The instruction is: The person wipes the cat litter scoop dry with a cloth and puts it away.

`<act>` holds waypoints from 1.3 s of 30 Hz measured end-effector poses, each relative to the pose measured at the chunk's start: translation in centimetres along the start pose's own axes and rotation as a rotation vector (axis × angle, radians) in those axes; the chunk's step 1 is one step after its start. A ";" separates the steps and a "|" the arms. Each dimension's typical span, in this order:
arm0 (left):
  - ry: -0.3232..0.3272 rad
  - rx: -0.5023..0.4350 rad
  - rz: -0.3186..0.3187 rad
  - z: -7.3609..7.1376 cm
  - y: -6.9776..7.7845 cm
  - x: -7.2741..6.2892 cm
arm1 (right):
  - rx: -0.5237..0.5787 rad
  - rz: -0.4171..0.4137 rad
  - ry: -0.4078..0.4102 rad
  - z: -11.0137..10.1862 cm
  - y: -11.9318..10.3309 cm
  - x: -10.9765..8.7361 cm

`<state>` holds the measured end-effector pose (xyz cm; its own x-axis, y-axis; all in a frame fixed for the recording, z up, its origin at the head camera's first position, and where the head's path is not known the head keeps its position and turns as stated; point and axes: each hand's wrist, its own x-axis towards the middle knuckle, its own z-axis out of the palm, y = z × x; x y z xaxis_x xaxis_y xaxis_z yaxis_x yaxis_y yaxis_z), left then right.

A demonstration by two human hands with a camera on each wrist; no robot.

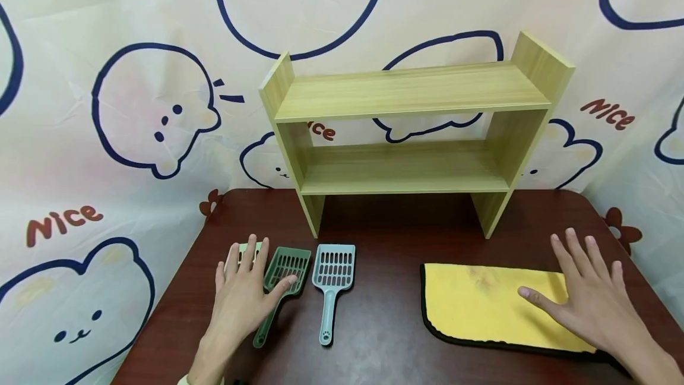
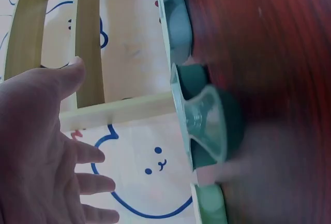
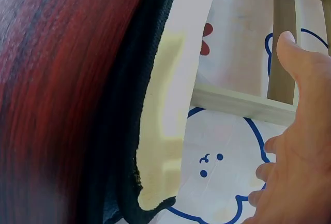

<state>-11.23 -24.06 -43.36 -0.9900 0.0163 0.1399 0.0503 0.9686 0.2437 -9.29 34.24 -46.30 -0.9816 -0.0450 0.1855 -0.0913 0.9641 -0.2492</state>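
- While both hands hover flat above the dark table, nothing is gripped: this looks like the reach, before any pick-up
- Left hand has fingers spread wide and straight over the dark green scoop, in front of the wooden shelf and toward its left end; the thumb lies on or just over the scoop's pan
- A pale green scoop sits half hidden beneath those fingers, and a blue scoop lies just right of the dark green one, handle pointing away from the shelf
- Right hand is equally splayed over the yellow cloth, in front of the shelf's right end; contact cannot be told
- Next, I judge, each hand needs to lower and curl round its thing, the left aiming at the slim handle
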 end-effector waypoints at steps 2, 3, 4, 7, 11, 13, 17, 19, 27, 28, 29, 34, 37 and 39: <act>0.017 -0.013 0.019 0.0 0.3 -0.1 | 0.016 -0.012 0.010 0.1 0.1 0.1; 0.025 -0.026 0.029 0.1 0.4 -0.2 | 0.029 -0.020 0.014 0.2 0.1 0.2; 0.032 -0.043 0.037 0.1 0.6 -0.3 | 0.043 -0.028 0.018 0.2 0.1 0.2; 0.049 -0.098 0.058 0.2 1.2 -0.7 | 0.089 -0.036 0.010 0.2 0.1 0.4; 0.043 -0.189 0.069 0.4 2.0 -1.3 | 0.128 -0.034 -0.015 0.1 0.2 0.8; 0.031 -0.232 0.068 0.6 2.4 -1.6 | 0.139 -0.040 -0.026 0.1 0.2 1.0; 0.019 -0.298 0.056 1.1 3.1 -2.2 | 0.153 -0.062 -0.050 0.2 0.5 1.5; 0.017 -0.336 0.053 1.3 3.5 -2.6 | 0.161 -0.072 -0.067 0.2 0.6 1.8; -0.058 -0.571 0.001 1.9 4.9 -3.5 | 0.201 -0.126 -0.070 0.1 1.7 2.9; -0.075 -0.597 -0.016 2.0 5.0 -3.6 | 0.205 -0.136 -0.066 0.2 1.8 3.0; -0.091 -0.618 -0.027 2.1 5.1 -3.6 | 0.205 -0.146 -0.060 0.2 1.9 3.1; -0.159 -0.675 -0.058 2.8 5.4 -3.6 | 0.197 -0.183 -0.068 0.3 2.2 3.7; -0.189 -0.690 -0.061 3.3 5.5 -3.6 | 0.209 -0.189 -0.096 0.5 2.3 4.0; -0.211 -0.707 -0.072 3.6 5.6 -3.5 | 0.226 -0.184 -0.121 0.6 2.4 4.2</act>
<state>-7.93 -17.78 -45.96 -0.9948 0.0748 -0.0698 -0.0136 0.5793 0.8150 -13.73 36.25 -46.73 -0.9569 -0.2568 0.1358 -0.2905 0.8550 -0.4296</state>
